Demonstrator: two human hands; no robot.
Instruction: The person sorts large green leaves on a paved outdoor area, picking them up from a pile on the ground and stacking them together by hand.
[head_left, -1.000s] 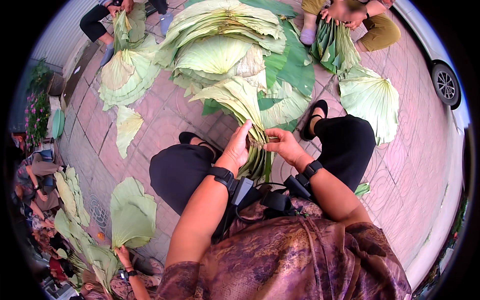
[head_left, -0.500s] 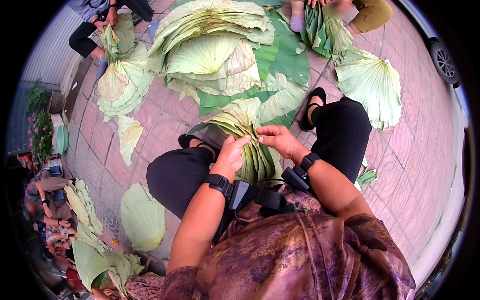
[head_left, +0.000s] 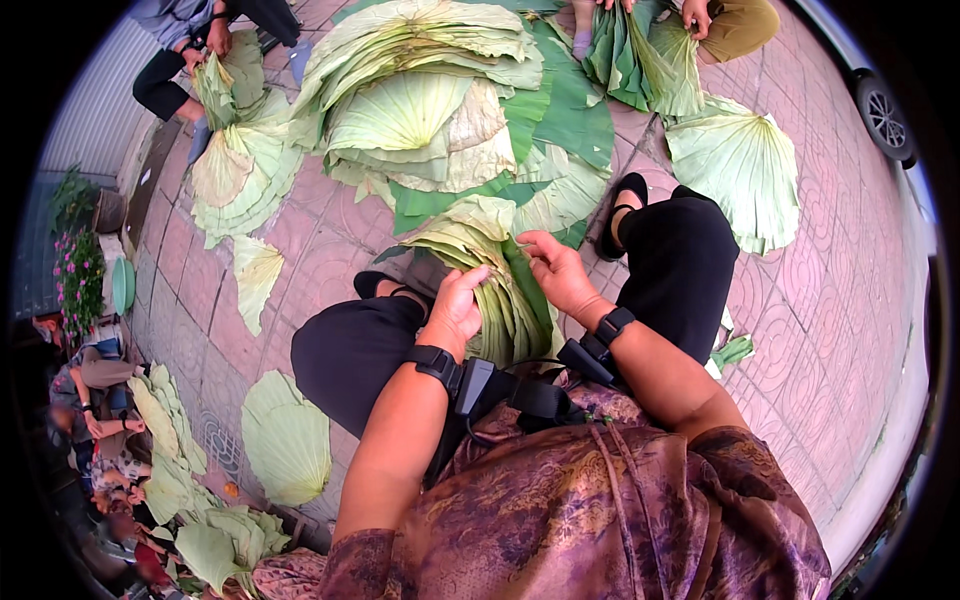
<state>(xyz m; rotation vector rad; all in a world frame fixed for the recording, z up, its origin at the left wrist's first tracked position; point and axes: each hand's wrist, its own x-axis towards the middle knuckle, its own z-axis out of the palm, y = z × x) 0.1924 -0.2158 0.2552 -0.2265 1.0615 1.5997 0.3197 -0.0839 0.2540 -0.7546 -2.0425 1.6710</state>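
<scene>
Between my knees stands a bundle of folded lotus leaves (head_left: 497, 312), pale green with dry, yellowish edges at the top. My left hand (head_left: 458, 310) grips its left side, with the thumb lying across the folds. On the right side, my right hand (head_left: 560, 274) is beside the outermost leaf, its index finger stretched out and the thumb apart from it. A darker green fold shows near those fingertips; whether they touch it is hard to tell. Ahead of my feet lies a large stack of lotus leaves (head_left: 415, 110), resting partly on broad green leaves (head_left: 575, 105).
Co-workers handle leaves at the upper left, upper right and lower left. Loose lotus leaves lie at the right (head_left: 735, 175), at the left (head_left: 257, 275) and beside my left knee (head_left: 287, 440). A car wheel (head_left: 884, 118) stands beyond the pink paving (head_left: 800, 330).
My right hand has moved up and away from my left thumb, its fingers parting. A darker green fold now shows on the bundle's right side. The upper-right co-worker's leaves have spread apart.
</scene>
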